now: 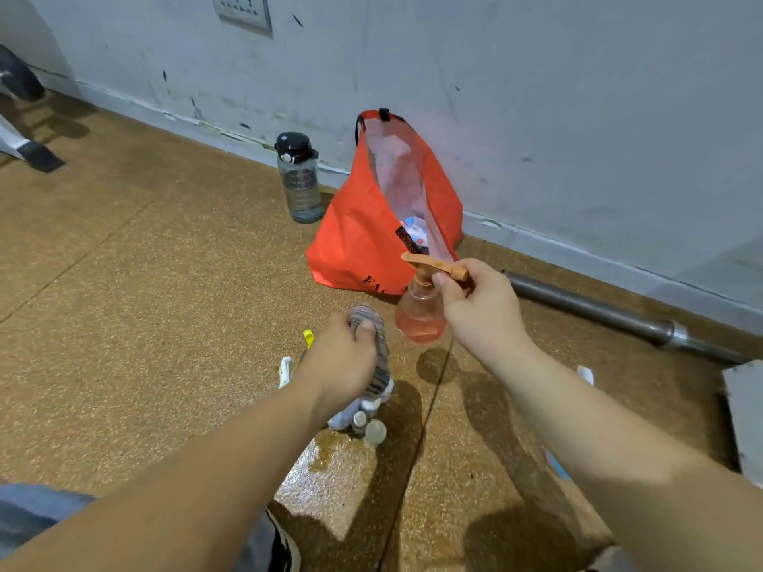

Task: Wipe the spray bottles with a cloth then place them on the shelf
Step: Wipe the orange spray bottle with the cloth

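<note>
My right hand (479, 307) grips an orange translucent spray bottle (421, 315) by its neck and trigger head, holding it above the floor. To its left, my left hand (342, 361) clutches a striped grey cloth (380, 357) that hangs down from the fist. Below the left hand, several small bottles (365, 419) stand on the floor, partly hidden by the arm. A white spray head (285, 371) and a yellow nozzle (308, 337) show just left of my left wrist.
An orange bag (359, 245) leans open against the grey wall, with a dark water bottle (299, 179) beside it. A metal pipe (611, 311) lies along the wall at right. A grey board edge (745, 410) sits far right. No shelf is in view.
</note>
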A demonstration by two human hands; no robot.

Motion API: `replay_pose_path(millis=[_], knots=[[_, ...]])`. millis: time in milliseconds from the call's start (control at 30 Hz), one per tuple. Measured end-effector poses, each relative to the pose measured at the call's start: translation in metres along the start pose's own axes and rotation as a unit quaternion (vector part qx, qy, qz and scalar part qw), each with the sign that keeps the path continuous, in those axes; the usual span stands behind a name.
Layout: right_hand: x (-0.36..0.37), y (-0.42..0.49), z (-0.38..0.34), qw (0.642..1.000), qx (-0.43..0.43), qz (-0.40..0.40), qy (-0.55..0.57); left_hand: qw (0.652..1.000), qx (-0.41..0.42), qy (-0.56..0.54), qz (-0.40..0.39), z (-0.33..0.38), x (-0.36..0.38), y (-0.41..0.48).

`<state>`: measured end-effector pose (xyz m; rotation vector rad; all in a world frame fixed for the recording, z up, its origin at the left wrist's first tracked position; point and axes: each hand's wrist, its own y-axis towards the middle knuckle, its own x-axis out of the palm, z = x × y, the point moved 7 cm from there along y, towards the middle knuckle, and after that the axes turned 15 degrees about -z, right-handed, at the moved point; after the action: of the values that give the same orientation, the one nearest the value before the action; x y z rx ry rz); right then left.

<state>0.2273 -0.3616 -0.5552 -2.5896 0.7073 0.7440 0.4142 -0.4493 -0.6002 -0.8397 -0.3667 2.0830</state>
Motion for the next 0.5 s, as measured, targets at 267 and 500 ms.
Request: replay_pose_path(millis=[267,500], knots=[[-0.08,-0.094,-0.014,0.999,0.012,-0.039,0.004,0.984,0.148,-0.085,0.042,0.082,0.0,-0.04],[-0.11,-0.15,-0.005,0.992,0.055,-0.069,0.092,0.955,0.285,-0.083,0.004,0.154,0.01,-0.083]])
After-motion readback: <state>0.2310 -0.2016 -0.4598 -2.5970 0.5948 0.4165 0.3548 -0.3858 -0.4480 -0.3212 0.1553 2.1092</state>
